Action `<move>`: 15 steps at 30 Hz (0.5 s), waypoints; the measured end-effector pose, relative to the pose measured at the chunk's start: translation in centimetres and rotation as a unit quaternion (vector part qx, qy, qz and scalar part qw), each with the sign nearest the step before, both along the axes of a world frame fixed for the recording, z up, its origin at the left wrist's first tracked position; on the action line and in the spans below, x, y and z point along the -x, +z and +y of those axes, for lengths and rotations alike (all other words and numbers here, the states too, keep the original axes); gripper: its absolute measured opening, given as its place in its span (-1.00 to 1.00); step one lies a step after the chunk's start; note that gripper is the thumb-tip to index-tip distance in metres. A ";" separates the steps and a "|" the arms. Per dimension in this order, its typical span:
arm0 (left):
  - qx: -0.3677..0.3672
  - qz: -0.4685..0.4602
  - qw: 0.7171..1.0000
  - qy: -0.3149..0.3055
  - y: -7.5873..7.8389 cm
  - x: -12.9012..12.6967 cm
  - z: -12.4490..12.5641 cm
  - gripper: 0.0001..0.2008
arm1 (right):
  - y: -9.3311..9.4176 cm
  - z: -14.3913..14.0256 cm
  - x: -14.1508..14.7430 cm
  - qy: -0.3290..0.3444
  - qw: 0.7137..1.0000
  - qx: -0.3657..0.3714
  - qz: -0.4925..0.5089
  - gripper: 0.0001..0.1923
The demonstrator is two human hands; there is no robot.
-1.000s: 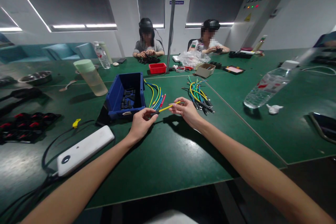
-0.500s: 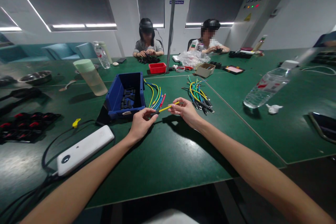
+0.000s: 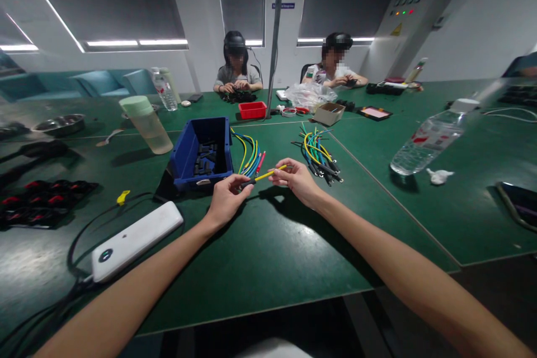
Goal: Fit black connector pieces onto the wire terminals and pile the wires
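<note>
1. The yellow wire [image 3: 271, 172] is a short, thin lead with a black connector [image 3: 248, 182] on its left end; it slopes up from left to right, held just above the green table [image 3: 260, 257] at the near middle, between the two hands.
2. The left hand [image 3: 225, 201] has thumb and forefinger pinched on the black connector end; the other fingers are curled in under the palm; the hand is otherwise closed.
3. The right hand [image 3: 298, 179] pinches the yellow wire near its right end with thumb and fingertips; the remaining fingers are loosely bent, not spread.
4. Just beyond the left hand stands a blue bin [image 3: 201, 152] holding small black parts; to its right lies a bundle of coloured wires [image 3: 249, 155], bare at the near ends.
5. Further right, beyond the right hand, lies a second wire bundle [image 3: 319, 152] with black connectors fitted.
6. A white power bank [image 3: 136, 240] lies at the near left; a water bottle [image 3: 428, 137] stands well apart on the right.
7. Two other people sit at the far side of the table, hands busy on their own work.
</note>
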State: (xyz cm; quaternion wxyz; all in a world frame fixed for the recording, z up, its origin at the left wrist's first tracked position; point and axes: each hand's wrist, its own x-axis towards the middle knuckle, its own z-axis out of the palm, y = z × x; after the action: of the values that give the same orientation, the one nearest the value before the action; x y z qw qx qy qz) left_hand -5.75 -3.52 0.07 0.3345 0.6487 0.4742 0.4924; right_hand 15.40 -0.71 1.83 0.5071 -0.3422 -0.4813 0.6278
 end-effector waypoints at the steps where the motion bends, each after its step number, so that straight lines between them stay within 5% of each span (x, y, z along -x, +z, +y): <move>1: -0.002 0.000 1.000 0.000 0.0 0.0 0.0 -0.73 | 0.0 0.0 0.0 0.000 1.000 -0.001 -0.002 -0.67; 15: -0.033 0.080 0.996 0.012 0.7 -0.1 -0.5 -0.76 | -0.2 0.1 0.0 -0.003 1.000 -0.016 -0.019 -0.66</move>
State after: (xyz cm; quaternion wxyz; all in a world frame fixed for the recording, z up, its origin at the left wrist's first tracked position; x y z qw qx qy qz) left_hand -5.69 -3.97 0.75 0.2679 0.6907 0.4911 0.4583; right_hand 15.36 -0.57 1.67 0.5054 -0.3472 -0.4994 0.6121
